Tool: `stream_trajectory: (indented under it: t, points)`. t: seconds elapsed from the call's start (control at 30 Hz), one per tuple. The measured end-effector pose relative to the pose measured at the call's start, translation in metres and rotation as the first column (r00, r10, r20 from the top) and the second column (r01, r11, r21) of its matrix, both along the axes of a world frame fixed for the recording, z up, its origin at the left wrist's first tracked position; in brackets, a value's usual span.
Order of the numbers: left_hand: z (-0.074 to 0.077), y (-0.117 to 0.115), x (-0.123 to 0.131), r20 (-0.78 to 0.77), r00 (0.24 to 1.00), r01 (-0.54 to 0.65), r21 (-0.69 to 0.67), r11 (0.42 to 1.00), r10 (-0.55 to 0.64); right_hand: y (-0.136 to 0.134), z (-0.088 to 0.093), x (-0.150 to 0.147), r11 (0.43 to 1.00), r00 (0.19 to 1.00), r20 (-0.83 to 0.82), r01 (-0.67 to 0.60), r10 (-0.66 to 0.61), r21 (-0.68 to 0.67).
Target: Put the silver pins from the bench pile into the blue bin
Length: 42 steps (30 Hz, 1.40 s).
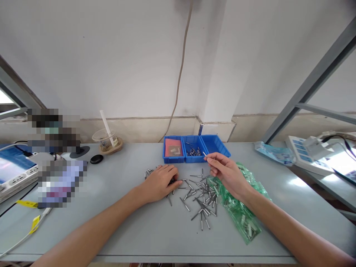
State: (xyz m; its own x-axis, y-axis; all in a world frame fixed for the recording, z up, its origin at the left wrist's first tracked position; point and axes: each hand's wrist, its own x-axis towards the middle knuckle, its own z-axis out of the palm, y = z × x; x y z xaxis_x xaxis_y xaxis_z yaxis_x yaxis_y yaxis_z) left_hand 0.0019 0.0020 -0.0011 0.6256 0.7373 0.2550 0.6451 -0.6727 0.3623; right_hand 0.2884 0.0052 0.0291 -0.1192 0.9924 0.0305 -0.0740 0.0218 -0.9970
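Observation:
My right hand (226, 172) pinches a thin metal pin (205, 154) between thumb and fingertips, raised near the front of the blue bins. Palm down, my left hand (162, 181) lies over a small pile of similar pins (148, 172), its thumb apart from the fingers; what is under the palm is hidden. Between the hands many loose metal pins (204, 200), each with a thicker shiny part, are scattered on the table. A green plastic bag (246, 222) with more pieces inside lies under my right wrist. The middle blue bin (191, 160) holds several pins.
The left blue bin (174, 160) contains a red packet; the right blue bin (215, 142) stands beside the middle one. A cup with a straw (107, 135), a black oval object (96, 159) and power strips (19, 180) are at left. A blue-white packet (275, 154) lies right.

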Motion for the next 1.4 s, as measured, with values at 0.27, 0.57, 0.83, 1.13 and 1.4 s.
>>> stream_trajectory:
  t: [0.27,0.57,0.83,1.13,1.4]
  points:
    - [0.001,0.0,0.0,-0.023,1.0,0.002,-0.004,1.0,-0.002,0.003,-0.007,0.003,0.992,0.979,0.184,0.07,-0.088,0.101]
    - [0.0,0.001,0.0,-0.018,1.0,0.003,0.004,1.0,-0.003,0.005,-0.009,0.002,0.966,0.92,0.354,0.083,-0.169,0.245]
    - [-0.002,0.001,-0.001,-0.023,1.0,0.006,0.014,1.0,-0.006,0.009,-0.014,0.006,0.942,0.877,0.411,0.121,-0.249,0.313]
    - [-0.001,0.001,-0.001,-0.015,1.0,0.01,0.014,1.0,-0.01,0.004,-0.009,0.003,0.928,0.87,0.43,0.077,-0.242,0.365]
    - [-0.002,0.001,-0.001,-0.012,1.0,0.003,0.016,1.0,-0.003,0.005,-0.007,0.003,0.982,0.96,0.255,0.076,-0.12,0.175]
